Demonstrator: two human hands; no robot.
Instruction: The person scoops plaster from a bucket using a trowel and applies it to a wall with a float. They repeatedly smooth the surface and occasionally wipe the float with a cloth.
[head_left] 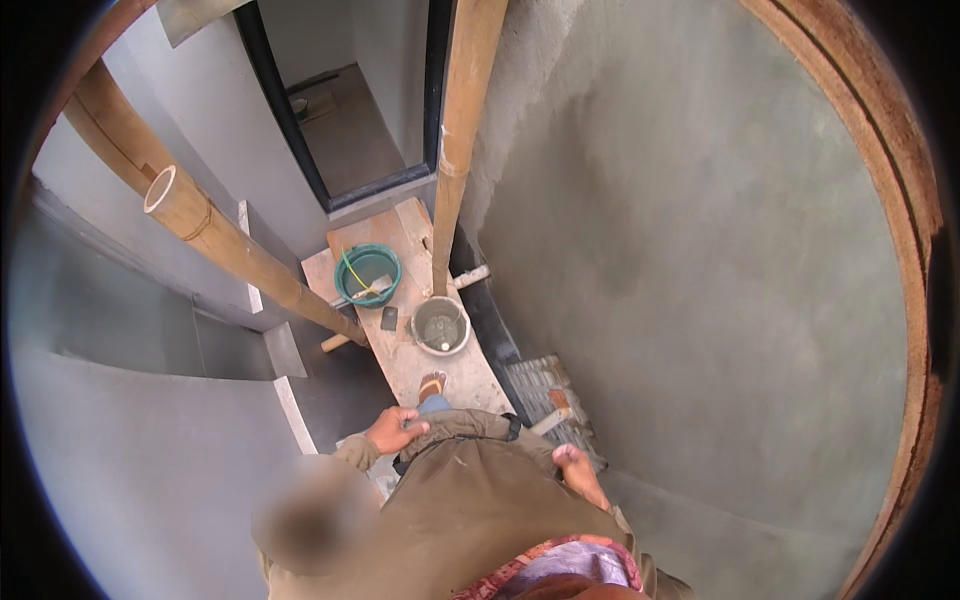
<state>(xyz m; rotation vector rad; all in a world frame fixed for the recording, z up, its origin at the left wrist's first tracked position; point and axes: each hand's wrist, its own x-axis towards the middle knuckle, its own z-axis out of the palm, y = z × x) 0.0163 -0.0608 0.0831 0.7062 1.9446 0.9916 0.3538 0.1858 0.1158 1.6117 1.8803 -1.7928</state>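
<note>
My left hand (396, 432) is closed at the hem of my olive-brown jacket (470, 490), fingers and thumb holding the cloth at the left side. On the right side, my right hand (578, 472) grips the jacket's edge, its fingers curled. Beyond the hem, my foot in a sandal (432, 385) stands on a plank platform (405, 375). Further along it are a grey bucket (441, 327), with wet-looking contents and a small pale thing in it, and a green basin (353, 290) of water. A trowel (378, 288) lies across the basin, near its yellow handle.
Beside the buckets is a small dark flat object (389, 318). Bamboo poles rise at left (240, 255) and centre (455, 150). A dark-framed window opening (377, 190) is ahead. The grey plastered wall (720, 280) on the right has a darker patch. Lower surfaces lie past the platform's edges.
</note>
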